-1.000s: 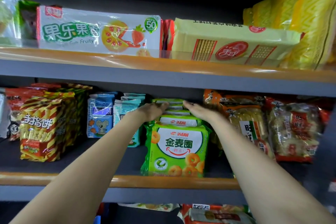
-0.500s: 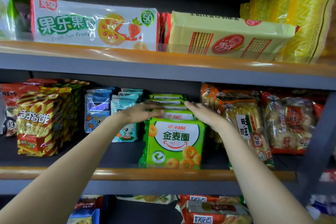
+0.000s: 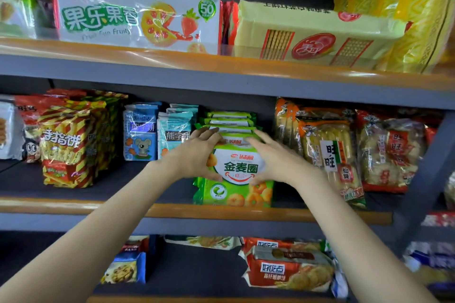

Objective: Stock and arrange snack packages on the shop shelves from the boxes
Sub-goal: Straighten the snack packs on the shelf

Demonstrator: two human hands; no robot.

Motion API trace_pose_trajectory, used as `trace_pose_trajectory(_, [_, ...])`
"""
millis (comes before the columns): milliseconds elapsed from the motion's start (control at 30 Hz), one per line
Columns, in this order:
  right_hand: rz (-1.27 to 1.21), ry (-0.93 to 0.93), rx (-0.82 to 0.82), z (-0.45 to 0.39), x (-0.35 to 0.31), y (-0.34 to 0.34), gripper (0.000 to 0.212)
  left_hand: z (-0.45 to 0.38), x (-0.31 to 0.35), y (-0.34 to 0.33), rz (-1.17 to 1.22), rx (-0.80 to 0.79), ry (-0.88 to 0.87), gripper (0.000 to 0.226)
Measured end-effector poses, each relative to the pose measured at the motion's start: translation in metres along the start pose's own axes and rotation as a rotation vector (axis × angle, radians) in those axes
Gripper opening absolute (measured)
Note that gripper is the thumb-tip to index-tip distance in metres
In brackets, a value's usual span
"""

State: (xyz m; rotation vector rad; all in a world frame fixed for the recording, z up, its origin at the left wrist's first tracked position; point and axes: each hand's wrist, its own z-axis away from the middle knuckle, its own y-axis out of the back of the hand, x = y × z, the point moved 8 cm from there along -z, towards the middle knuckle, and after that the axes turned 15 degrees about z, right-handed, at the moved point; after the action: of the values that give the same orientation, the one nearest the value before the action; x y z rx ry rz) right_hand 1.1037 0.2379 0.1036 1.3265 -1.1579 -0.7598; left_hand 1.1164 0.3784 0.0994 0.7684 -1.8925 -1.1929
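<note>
Both the left hand (image 3: 194, 155) and right hand (image 3: 273, 157) pinch the front green snack bag (image 3: 236, 179) at the shelf's front edge (image 3: 73, 204); it looks light, puffy and crushable, so holding its sides seems best.

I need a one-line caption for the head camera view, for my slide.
Left hand and right hand hold the front green snack packet of a row on the grey middle shelf.

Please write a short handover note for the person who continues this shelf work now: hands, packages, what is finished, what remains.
Left hand and right hand both hold the front green ring-snack pack, one on each side, fingers curled over its top.
The pack stands upright at the front lip of the middle shelf, heading a row of the same green packs.
Done: the green row is stocked.
Left: square up the front pack and let go. No boxes are in view.
</note>
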Motion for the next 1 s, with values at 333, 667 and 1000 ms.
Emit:
trace_pose_trajectory(333, [0.046,-0.017,0.259,-0.007,-0.020,0.007,0.088,0.021,-0.007,0.013,-0.077,0.200,0.027,0.077])
trace_pose_trajectory(667, [0.057,-0.023,0.073,-0.021,-0.015,0.001,0.110,-0.004,-0.008,0.002,-0.168,-0.058,0.095,0.108])
trace_pose_trajectory(1000, [0.032,-0.054,0.231,-0.018,-0.012,0.005,0.101,-0.001,-0.003,0.006,-0.258,0.124,0.045,0.096])
